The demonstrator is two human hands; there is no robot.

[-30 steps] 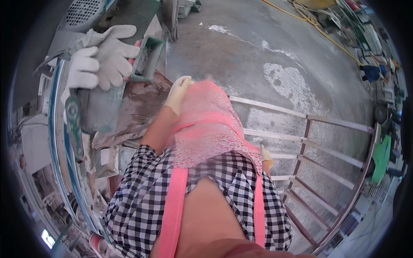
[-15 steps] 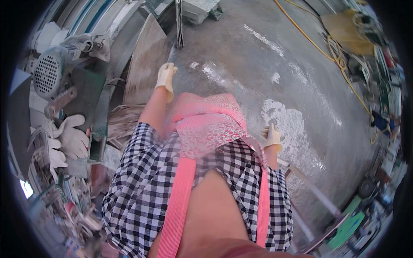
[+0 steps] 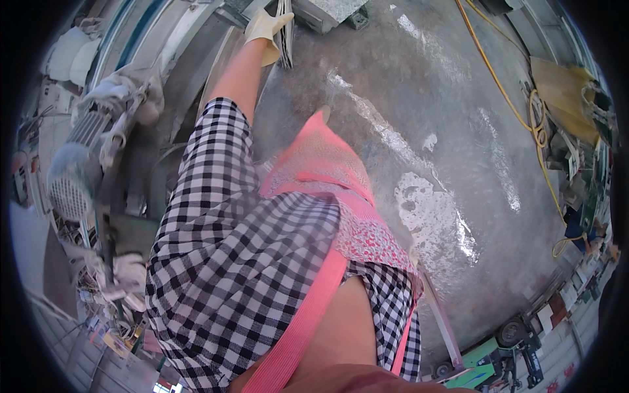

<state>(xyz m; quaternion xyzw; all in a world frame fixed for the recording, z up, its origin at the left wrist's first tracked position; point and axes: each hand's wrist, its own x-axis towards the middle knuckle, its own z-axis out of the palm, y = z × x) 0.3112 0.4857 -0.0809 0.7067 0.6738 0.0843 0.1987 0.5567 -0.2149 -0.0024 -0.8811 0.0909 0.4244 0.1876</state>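
My left hand (image 3: 265, 29), in a cream rubber glove, reaches far forward at the top with the arm stretched out. Its thumb points right, apart from the other fingers, and overlaps the upper part of a bundle of thin upright sheets (image 3: 285, 40). Whether the glove touches them I cannot tell. Nothing shows in this hand. Below it leans a flat brownish board (image 3: 219, 62), partly covered by my forearm. My right hand is out of sight behind my body and the pink patterned apron (image 3: 321, 157).
On the left stands a dusty motor (image 3: 73, 183) with a vented end, with white work gloves (image 3: 128, 278) below. Pale slabs (image 3: 327, 10) lie at the top. A yellow hose (image 3: 504, 82) runs over the wet grey floor (image 3: 367, 78). Green wheeled equipment (image 3: 481, 363) stands lower right.
My left hand has moved up and forward to the bundle of sheets, and its thumb has spread out. My right hand has gone out of view. My body has turned and leaned.
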